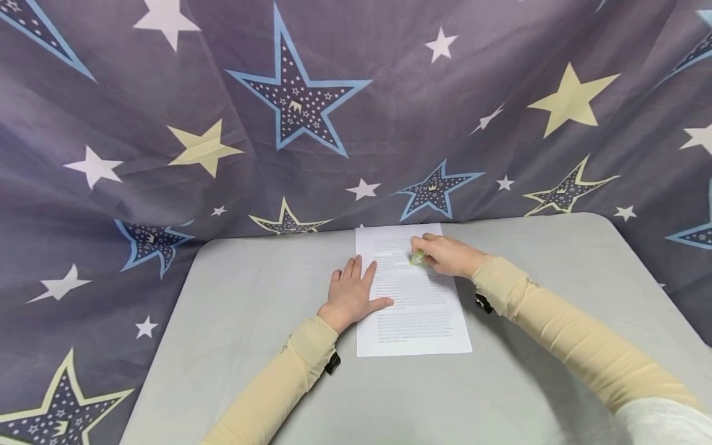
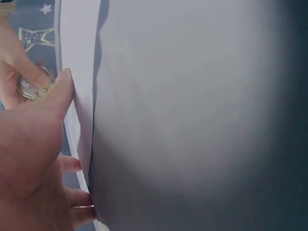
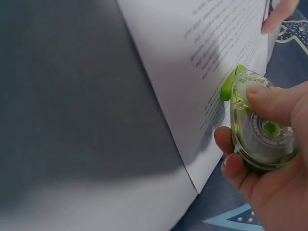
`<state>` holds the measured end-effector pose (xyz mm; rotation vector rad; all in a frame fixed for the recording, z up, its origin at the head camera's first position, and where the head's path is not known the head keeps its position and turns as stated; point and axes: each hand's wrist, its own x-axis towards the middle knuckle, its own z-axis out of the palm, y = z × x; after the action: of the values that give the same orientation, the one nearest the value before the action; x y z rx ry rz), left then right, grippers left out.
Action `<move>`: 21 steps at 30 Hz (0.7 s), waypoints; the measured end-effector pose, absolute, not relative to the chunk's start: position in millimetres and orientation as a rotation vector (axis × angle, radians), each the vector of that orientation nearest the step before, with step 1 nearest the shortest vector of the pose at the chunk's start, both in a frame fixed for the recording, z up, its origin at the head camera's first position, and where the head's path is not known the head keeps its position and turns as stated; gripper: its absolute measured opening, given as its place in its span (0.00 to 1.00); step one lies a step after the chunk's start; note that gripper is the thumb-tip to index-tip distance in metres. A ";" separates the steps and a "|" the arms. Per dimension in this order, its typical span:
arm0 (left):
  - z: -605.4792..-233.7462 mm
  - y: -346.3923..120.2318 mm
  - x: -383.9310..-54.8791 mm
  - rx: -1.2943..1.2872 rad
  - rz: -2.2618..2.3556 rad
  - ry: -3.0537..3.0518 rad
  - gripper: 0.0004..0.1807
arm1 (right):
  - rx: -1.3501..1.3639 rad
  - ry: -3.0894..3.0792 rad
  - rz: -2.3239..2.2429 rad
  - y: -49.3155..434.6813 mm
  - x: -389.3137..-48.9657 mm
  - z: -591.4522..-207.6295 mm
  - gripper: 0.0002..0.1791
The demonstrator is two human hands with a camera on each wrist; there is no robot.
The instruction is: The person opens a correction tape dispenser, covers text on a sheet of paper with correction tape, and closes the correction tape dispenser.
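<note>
A printed sheet of paper (image 1: 414, 334) lies on the grey table, lines of text running down it. My left hand (image 1: 351, 293) rests flat on the sheet's left edge, fingers spread and thumb reaching over the text. In my right hand (image 1: 447, 254) I grip a correction tape dispenser (image 3: 262, 127), a clear rounded case with green parts inside. Its green tip (image 3: 232, 84) is right at the printed lines in the upper part of the page. The thumb presses along the case's side, with fingers curled beneath it.
The grey table (image 1: 267, 290) extends to both sides of the sheet. Behind its far edge hangs a dark curtain (image 1: 334, 179) patterned with stars. Dark wrist devices (image 1: 332, 363) sit at the beige sleeves (image 1: 578, 340).
</note>
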<state>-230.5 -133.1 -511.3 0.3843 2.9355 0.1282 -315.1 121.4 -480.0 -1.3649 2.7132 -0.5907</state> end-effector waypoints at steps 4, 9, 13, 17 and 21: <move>-511.6 -131.6 -229.0 0.385 0.158 2.926 0.54 | -1.243 2.710 -0.736 127.9 -312.2 -480.8 0.14; -511.3 -130.6 -229.7 0.350 0.225 2.902 0.54 | -1.159 2.769 -0.875 141.5 -310.0 -478.8 0.18; -511.2 -129.6 -229.8 0.348 0.257 2.919 0.54 | -1.124 2.808 -0.858 153.6 -303.4 -477.0 0.17; -510.2 -128.2 -225.5 0.412 0.196 2.994 0.51 | -1.134 2.854 -0.815 163.1 -288.4 -481.2 0.12; -511.4 -128.4 -215.0 0.488 0.182 3.078 0.43 | -1.172 2.884 -0.794 172.2 -266.2 -489.2 0.11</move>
<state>-215.0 -128.4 -511.4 0.4880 3.0780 0.1823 -266.2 172.2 -489.2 -1.1717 2.8840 -0.7938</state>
